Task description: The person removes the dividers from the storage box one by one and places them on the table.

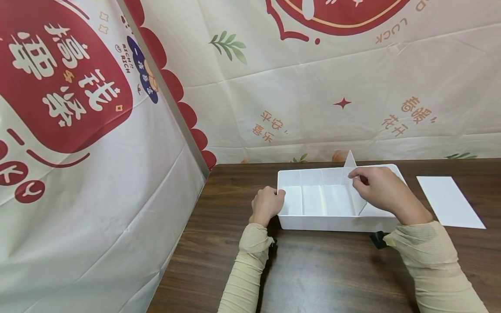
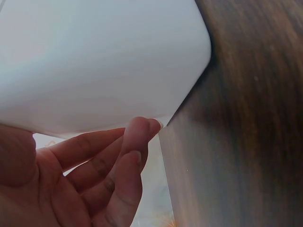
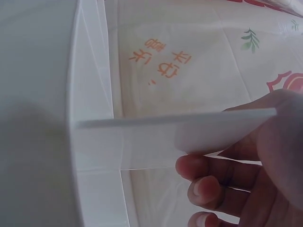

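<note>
A long white open-topped box (image 1: pixel 321 223) sits near the back of the wooden table, with upright ridges along its inner wall. At its left end my left hand (image 1: pixel 268 203) grips the rim, its curled fingers (image 2: pixel 102 165) against the outer end wall in the left wrist view. My right hand (image 1: pixel 377 187) is above the right part of the box and pinches a thin white divider panel (image 1: pixel 349 160). The panel stands crosswise and slanted, its lower part inside the box. In the right wrist view the divider (image 3: pixel 151 137) spans from the box wall to my thumb and fingers.
Flat on the table to the right of the box lies another white panel (image 1: pixel 450 201). A printed white cloth (image 1: pixel 305 95) hangs behind the table, and a second cloth (image 1: pixel 113 208) hangs along its left side. Dark wood table (image 1: pixel 325 269) extends in front of the box.
</note>
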A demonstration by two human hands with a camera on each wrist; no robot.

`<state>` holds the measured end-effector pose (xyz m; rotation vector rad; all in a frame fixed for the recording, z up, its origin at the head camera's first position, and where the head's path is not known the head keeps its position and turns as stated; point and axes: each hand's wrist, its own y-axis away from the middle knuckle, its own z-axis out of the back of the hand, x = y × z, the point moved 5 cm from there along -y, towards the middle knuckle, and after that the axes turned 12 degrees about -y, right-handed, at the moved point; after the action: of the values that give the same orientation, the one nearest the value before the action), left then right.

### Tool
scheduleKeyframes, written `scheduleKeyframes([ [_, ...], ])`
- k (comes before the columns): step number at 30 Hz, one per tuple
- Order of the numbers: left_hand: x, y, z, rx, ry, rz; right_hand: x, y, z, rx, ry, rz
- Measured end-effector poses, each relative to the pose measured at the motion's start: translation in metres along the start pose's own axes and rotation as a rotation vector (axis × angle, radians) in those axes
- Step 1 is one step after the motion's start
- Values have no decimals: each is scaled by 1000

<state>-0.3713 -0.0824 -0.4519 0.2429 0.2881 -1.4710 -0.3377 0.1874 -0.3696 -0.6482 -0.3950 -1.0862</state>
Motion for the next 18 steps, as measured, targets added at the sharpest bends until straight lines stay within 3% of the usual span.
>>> scheduleKeyframes([
  [11,0,0,0,-6,6,-3,-5,3,8,-8,-40,-43],
  [18,-1,0,1,-4,12,0,-6,4,16,-63,-38,-33],
])
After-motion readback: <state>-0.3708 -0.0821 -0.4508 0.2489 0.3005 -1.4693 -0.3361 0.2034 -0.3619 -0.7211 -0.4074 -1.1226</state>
